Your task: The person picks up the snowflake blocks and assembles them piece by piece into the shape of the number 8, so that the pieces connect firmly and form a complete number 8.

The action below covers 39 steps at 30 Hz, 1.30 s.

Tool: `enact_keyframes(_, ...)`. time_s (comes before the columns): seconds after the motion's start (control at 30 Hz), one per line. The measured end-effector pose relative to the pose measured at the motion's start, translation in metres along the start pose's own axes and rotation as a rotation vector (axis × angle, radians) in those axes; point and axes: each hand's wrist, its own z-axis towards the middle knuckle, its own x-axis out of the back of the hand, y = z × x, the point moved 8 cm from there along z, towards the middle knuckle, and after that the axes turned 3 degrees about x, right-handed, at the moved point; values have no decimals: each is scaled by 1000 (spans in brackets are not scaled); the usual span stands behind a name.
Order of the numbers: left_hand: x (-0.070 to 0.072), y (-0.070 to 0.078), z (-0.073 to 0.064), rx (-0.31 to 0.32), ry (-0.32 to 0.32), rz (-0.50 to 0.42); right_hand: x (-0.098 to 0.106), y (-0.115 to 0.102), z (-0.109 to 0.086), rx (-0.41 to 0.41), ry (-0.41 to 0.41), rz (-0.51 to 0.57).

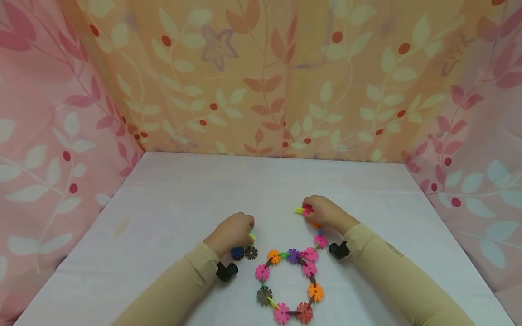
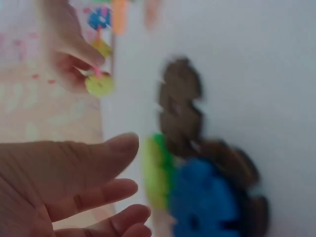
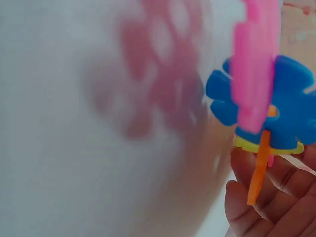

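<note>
My left hand [image 1: 233, 232] is at the small pile of loose interlocking flower discs. In the left wrist view, its thumb and fingers lie apart, beside a yellow-green disc [image 2: 154, 170], a blue disc [image 2: 205, 197] and blurred brown discs [image 2: 180, 98]; nothing shows between them. My right hand [image 1: 328, 213] pinches the upper end of a disc chain [image 1: 321, 241], where a pink disc [image 1: 307, 209] and a yellow disc [image 1: 299, 211] stick out. Close up in the right wrist view, a blue disc [image 3: 294, 106] and an orange disc [image 3: 257, 180] hang by the curled fingers.
The chain's lower part is a closed ring of discs [image 1: 281, 313] in pink, orange, purple and brown, lying on the white table [image 1: 183, 190] between the forearms. Black wrist cameras [image 1: 227, 271] sit under both wrists. Patterned cloth walls [image 1: 261, 90] stand at the back and sides.
</note>
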Motion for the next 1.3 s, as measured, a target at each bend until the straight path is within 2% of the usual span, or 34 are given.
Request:
enact_keyframes(0.2,-3,-5,5,3,-9,-48,1,4,-5,-28,-2,62)
enact_keyframes(0.4,-1,-5,8,37,-31,-80,6,-1,-5,19,49,98)
enact_keyframes(0.53,6,0,15,10,16,-91,7,-4,-3,41,73,123)
enact_keyframes(0.67,13,5,26,-3,74,-152,9,-10,-1,66,100,162)
enact_keyframes(0.77,15,9,35,12,104,-276,12,-16,-2,92,121,175)
enact_keyframes(0.9,15,12,47,44,120,-525,14,-25,-2,126,134,169)
enact_keyframes(1.1,8,18,61,75,97,-853,15,-34,-2,192,151,208)
enact_keyframes(1.2,1,20,66,108,61,-969,16,-38,-2,212,167,229)
enact_keyframes(1.3,-5,23,68,128,27,-1018,18,-40,-3,220,172,246)
